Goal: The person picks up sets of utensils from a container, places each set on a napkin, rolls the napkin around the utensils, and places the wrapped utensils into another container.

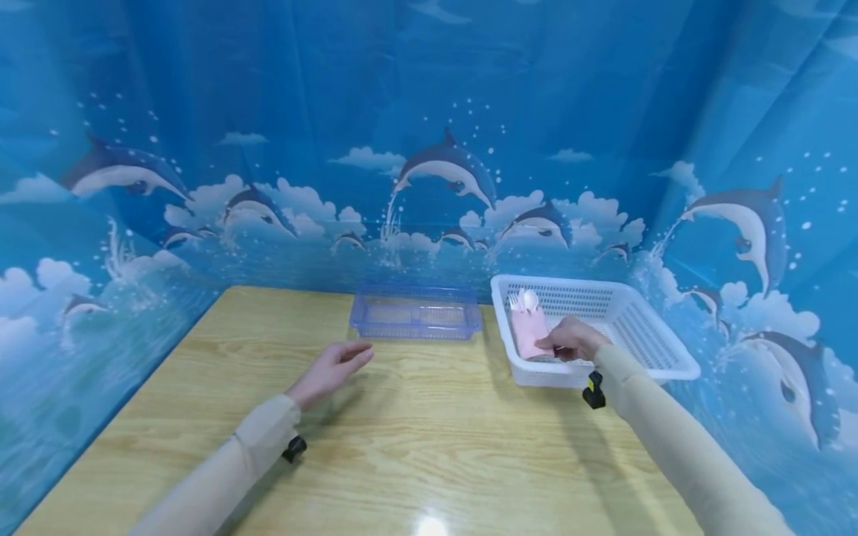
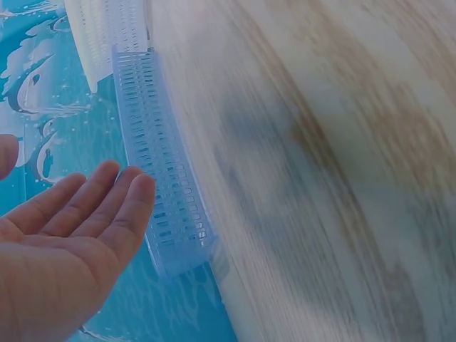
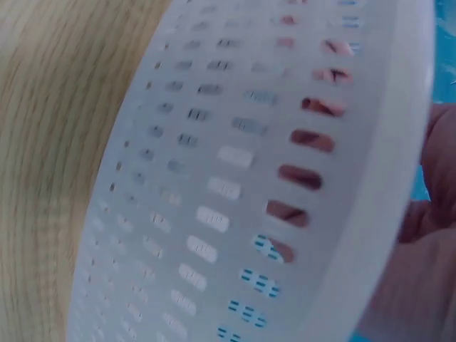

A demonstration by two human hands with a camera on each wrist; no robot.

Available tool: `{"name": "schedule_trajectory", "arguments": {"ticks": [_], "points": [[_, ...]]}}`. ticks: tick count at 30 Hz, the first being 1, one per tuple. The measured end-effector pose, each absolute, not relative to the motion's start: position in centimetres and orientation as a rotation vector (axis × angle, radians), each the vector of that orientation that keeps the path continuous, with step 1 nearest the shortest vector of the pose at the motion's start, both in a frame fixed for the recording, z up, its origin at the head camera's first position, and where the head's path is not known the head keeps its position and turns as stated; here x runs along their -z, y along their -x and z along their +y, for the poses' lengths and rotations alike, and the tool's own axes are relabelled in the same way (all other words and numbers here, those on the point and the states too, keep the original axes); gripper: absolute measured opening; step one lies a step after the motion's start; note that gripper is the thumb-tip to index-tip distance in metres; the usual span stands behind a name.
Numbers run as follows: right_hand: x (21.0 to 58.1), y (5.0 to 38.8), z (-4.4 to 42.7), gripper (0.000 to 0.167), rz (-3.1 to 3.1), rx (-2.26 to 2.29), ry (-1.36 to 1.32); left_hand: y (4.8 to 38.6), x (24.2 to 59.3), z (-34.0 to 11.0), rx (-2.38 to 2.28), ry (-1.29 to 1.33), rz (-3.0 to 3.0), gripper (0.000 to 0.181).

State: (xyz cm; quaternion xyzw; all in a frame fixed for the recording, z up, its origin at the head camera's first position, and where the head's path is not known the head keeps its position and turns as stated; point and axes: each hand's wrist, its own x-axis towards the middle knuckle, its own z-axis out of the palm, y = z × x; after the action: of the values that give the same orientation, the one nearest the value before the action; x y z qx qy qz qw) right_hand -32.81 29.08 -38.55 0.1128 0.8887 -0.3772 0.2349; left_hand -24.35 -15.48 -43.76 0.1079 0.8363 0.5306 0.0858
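Observation:
In the head view, a pink cutlery pouch (image 1: 529, 333) with a white fork (image 1: 515, 301) and a white spoon (image 1: 530, 300) sticking out of its top lies at the left side inside a white slotted basket (image 1: 546, 375). My right hand (image 1: 571, 339) reaches over the basket's front rim and pinches the pouch's lower right edge. From the right wrist, the basket wall (image 3: 235, 189) covers much of that hand, and the pouch cannot be made out. My left hand (image 1: 333, 370) hovers above the table, fingers relaxed and holding nothing, in front of a translucent blue basket (image 1: 415, 330).
Both baskets stand at the back of the wood-grain table (image 1: 429, 432), the blue one left of the white one. A blue curtain (image 1: 322, 97) printed with dolphins hangs behind the table and along its sides.

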Motion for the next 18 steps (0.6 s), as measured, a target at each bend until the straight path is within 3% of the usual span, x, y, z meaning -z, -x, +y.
{"name": "schedule_trajectory", "arguments": {"ticks": [18], "points": [[40.5,33.4,28.4,0.021,2.361,0.774,-0.206,23.7,43.2,-16.1,-1.598,-0.256,2.445,0.054]]}}
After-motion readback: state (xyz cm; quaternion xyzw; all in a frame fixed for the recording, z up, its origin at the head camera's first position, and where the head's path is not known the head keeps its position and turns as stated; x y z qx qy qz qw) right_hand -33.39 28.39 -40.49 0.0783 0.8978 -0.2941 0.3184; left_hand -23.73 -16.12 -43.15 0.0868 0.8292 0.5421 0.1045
